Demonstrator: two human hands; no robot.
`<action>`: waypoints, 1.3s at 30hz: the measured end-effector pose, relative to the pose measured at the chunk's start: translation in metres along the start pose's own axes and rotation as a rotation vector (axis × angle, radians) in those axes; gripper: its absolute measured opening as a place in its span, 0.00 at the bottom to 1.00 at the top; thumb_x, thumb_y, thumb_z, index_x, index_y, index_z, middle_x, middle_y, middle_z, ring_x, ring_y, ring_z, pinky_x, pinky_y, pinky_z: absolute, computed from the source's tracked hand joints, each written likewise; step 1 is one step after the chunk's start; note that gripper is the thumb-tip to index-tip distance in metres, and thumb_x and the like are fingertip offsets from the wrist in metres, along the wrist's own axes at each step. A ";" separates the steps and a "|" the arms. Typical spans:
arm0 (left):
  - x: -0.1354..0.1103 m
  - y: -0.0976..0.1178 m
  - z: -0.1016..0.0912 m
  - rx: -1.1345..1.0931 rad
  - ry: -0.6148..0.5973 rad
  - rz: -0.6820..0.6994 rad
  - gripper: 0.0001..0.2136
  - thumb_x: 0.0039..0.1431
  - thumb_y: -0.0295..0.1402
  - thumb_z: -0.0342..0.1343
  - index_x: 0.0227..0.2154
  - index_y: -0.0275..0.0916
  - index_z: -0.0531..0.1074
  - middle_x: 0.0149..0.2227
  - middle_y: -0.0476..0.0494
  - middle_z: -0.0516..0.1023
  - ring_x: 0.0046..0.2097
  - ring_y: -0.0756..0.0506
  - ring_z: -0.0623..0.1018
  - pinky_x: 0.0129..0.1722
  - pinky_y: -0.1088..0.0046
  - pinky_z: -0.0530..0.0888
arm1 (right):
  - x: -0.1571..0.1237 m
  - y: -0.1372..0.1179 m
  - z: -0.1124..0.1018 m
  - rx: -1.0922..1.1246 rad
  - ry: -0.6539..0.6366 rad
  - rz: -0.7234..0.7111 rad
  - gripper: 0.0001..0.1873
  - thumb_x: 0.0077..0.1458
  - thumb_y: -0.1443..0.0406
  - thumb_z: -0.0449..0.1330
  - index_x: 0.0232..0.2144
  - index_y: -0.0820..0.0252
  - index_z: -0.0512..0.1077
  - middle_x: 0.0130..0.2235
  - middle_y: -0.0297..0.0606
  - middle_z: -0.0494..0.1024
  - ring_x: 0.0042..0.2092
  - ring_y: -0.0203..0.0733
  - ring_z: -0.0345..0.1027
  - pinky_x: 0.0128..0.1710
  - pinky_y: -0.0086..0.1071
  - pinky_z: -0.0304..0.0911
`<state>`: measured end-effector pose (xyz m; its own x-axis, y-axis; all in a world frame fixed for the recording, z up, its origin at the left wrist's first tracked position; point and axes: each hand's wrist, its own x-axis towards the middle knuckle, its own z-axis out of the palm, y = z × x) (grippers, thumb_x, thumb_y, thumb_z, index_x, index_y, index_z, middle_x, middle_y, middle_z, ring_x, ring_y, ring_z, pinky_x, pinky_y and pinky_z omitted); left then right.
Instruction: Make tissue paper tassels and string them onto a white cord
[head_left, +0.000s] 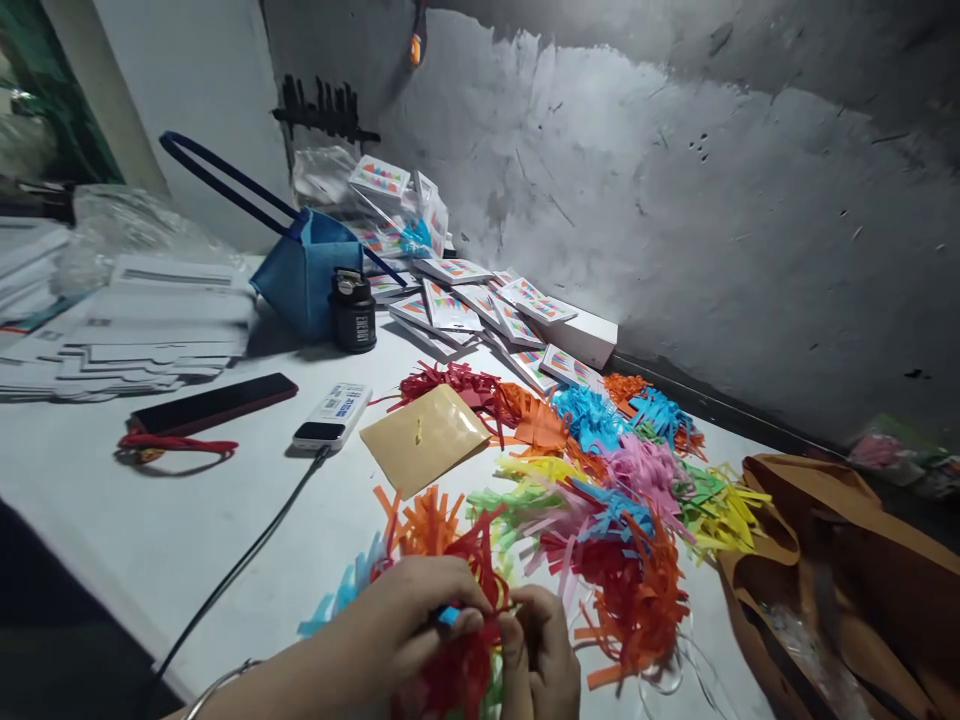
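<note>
My left hand is closed, pinching a red paper tassel at the bottom middle, and a small blue bit shows between its fingers. Close against it, my right hand is also closed, thumb and fingertips pinching the same red paper. Orange fringe and light blue fringe stick out behind the left hand. To the right lies a heap of fringed paper, with orange, pink, blue and yellow pieces. My fingers hide the exact gripping point.
A brown envelope, a white device with a cable and a dark phone lie on the white table. Behind are a black jar, a blue bag and printed packets. A brown bag stands right.
</note>
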<state>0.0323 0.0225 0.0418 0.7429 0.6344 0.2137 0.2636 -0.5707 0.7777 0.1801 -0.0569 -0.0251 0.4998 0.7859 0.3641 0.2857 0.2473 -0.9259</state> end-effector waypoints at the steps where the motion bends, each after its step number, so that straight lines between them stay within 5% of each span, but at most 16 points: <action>1: 0.001 -0.002 0.000 -0.027 0.049 -0.042 0.10 0.62 0.30 0.50 0.33 0.41 0.77 0.32 0.47 0.83 0.33 0.47 0.80 0.33 0.76 0.73 | 0.002 0.001 0.000 0.003 0.013 0.065 0.17 0.65 0.49 0.56 0.42 0.53 0.75 0.30 0.31 0.76 0.30 0.37 0.69 0.31 0.27 0.64; 7: -0.005 -0.017 -0.001 -0.140 0.252 -0.081 0.10 0.65 0.36 0.52 0.36 0.41 0.78 0.34 0.47 0.83 0.36 0.45 0.81 0.35 0.74 0.74 | 0.006 0.006 0.000 0.052 -0.136 0.059 0.19 0.66 0.51 0.53 0.36 0.51 0.79 0.29 0.34 0.74 0.29 0.39 0.69 0.30 0.29 0.66; 13: -0.007 -0.018 0.007 -0.115 0.264 -0.075 0.10 0.66 0.34 0.51 0.36 0.41 0.77 0.35 0.46 0.82 0.37 0.46 0.81 0.37 0.74 0.76 | 0.000 0.010 -0.001 -0.004 -0.110 0.008 0.13 0.63 0.55 0.58 0.40 0.50 0.81 0.32 0.38 0.82 0.29 0.41 0.75 0.28 0.30 0.69; 17: -0.007 -0.020 0.012 -0.085 0.291 -0.068 0.08 0.65 0.33 0.51 0.36 0.42 0.75 0.34 0.48 0.81 0.35 0.46 0.80 0.35 0.75 0.75 | -0.001 0.012 -0.001 -0.045 -0.103 0.011 0.14 0.62 0.56 0.58 0.39 0.52 0.81 0.26 0.35 0.80 0.18 0.36 0.69 0.22 0.29 0.66; 22: -0.007 -0.018 0.013 -0.039 0.297 -0.071 0.07 0.65 0.31 0.51 0.36 0.41 0.74 0.33 0.48 0.80 0.34 0.47 0.80 0.34 0.75 0.75 | -0.001 0.010 -0.002 -0.099 -0.078 -0.009 0.15 0.60 0.54 0.59 0.37 0.53 0.82 0.25 0.37 0.80 0.21 0.39 0.69 0.21 0.29 0.64; 29: -0.012 -0.030 0.023 0.168 0.353 0.151 0.08 0.68 0.27 0.49 0.42 0.42 0.73 0.37 0.46 0.79 0.37 0.46 0.80 0.35 0.75 0.75 | 0.002 0.000 -0.004 -0.159 -0.139 -0.016 0.16 0.62 0.55 0.56 0.30 0.53 0.80 0.24 0.35 0.79 0.24 0.38 0.70 0.28 0.29 0.64; 32: -0.014 -0.035 0.030 0.277 0.359 0.224 0.09 0.68 0.26 0.48 0.43 0.42 0.72 0.38 0.44 0.78 0.36 0.46 0.80 0.34 0.75 0.74 | 0.003 -0.001 -0.005 -0.057 -0.200 0.111 0.20 0.61 0.51 0.57 0.27 0.56 0.78 0.21 0.34 0.75 0.22 0.37 0.68 0.22 0.27 0.61; 36: -0.014 -0.031 0.031 0.331 0.304 0.256 0.09 0.65 0.24 0.49 0.41 0.41 0.72 0.35 0.45 0.77 0.33 0.46 0.78 0.29 0.76 0.72 | 0.004 -0.001 -0.001 0.286 -0.183 0.439 0.29 0.55 0.44 0.63 0.46 0.62 0.74 0.21 0.30 0.74 0.14 0.34 0.62 0.15 0.26 0.60; 39: -0.013 -0.027 0.029 0.341 0.286 0.288 0.08 0.66 0.25 0.49 0.40 0.40 0.72 0.33 0.45 0.76 0.31 0.47 0.77 0.28 0.76 0.71 | 0.004 -0.002 0.001 0.427 -0.214 0.525 0.32 0.50 0.43 0.67 0.45 0.62 0.72 0.21 0.30 0.74 0.14 0.34 0.64 0.16 0.27 0.62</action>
<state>0.0335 0.0151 0.0011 0.6300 0.5165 0.5799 0.2937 -0.8498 0.4378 0.1811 -0.0536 -0.0215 0.2990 0.9456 -0.1279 -0.3164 -0.0282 -0.9482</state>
